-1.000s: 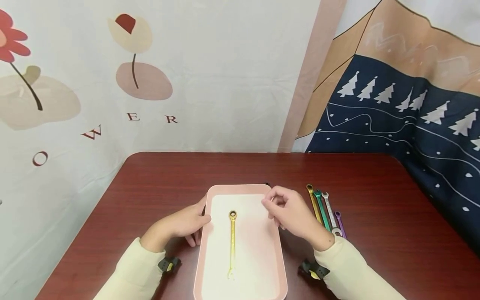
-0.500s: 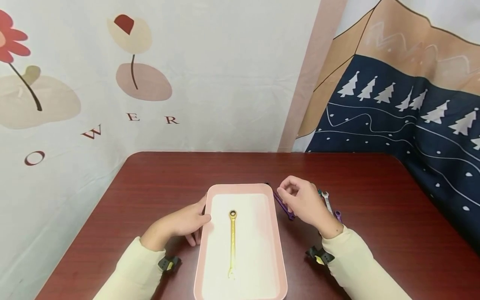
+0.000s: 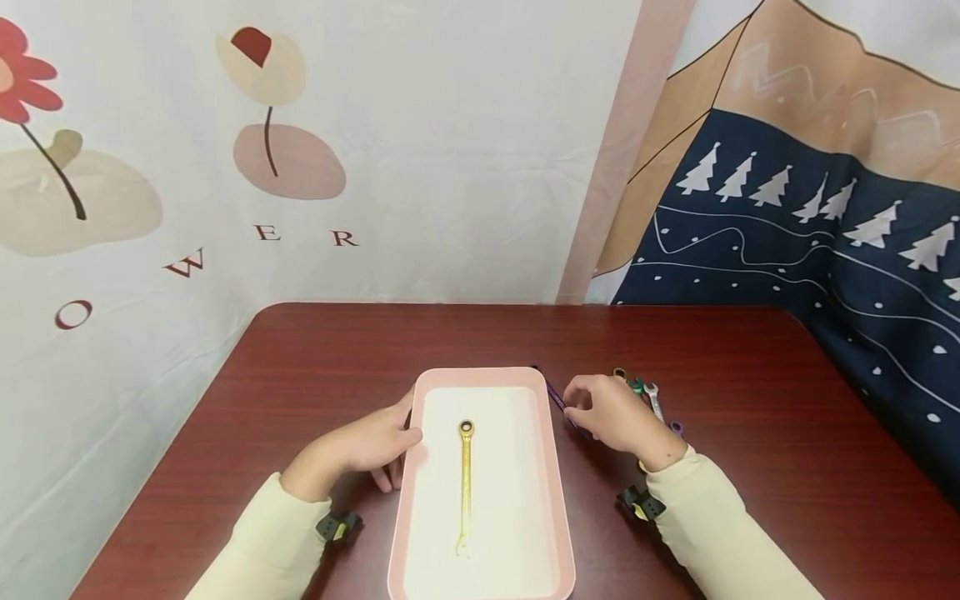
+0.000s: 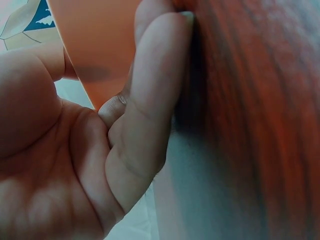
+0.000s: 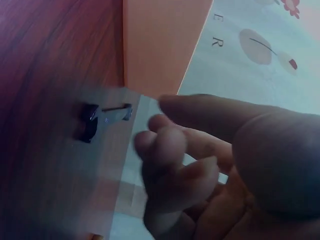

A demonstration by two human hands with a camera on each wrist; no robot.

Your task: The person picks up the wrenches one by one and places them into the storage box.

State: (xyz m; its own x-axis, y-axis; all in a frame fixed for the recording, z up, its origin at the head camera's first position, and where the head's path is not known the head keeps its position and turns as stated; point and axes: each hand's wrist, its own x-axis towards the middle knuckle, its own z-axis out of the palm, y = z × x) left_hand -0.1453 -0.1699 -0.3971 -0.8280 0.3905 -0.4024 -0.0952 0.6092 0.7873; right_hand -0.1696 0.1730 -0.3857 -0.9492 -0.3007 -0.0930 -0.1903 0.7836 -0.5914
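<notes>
My left hand (image 3: 363, 442) grips the left side of a pink-rimmed tray (image 3: 558, 517), thumb over the rim and fingers against the outer wall. Inside the tray lies a gold ratchet wrench (image 3: 466, 483), ring end toward the back. To the right, my right hand (image 3: 618, 417) hovers close over a purple wrench (image 3: 555, 398) on the table; it partly covers that wrench in the head view. In the right wrist view the loosely bent fingers (image 5: 170, 145) hold nothing, and the purple wrench (image 5: 116, 115) lies a little beyond them.
Behind my right hand several more wrenches lie in a row: a gold one (image 3: 619, 373), a green one (image 3: 637, 386), a silver one (image 3: 654, 402) and another purple one (image 3: 677, 427). The dark red table (image 3: 360, 350) reaches back to a printed curtain (image 3: 465, 167).
My right hand has left the tray's right rim, moved right, and then dropped lower over the purple wrench. My left hand, the tray and the gold wrench in it have stayed put.
</notes>
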